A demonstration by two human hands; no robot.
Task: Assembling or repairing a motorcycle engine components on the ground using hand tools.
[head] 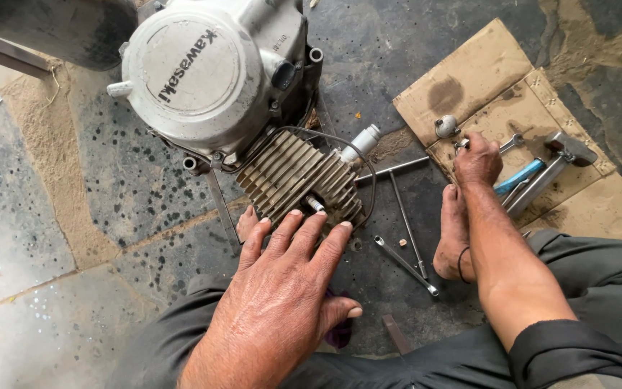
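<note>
A grey motorcycle engine (203, 72) lies on the stone floor, its finned cylinder (296, 176) pointing toward me. My left hand (286, 288) rests flat with fingers spread, its fingertips touching the near edge of the fins. My right hand (476, 160) reaches out to a piece of cardboard (484, 79) and closes its fingers around the end of a small metal spanner (509, 144). A white spark plug cap (361, 142) sticks out beside the cylinder.
On the cardboard lie a hammer (552, 169), a blue-handled tool (520, 176) and a small round metal part (446, 126). A T-handle wrench (404, 209) and a socket bar (404, 264) lie on the floor beside my bare foot (453, 234).
</note>
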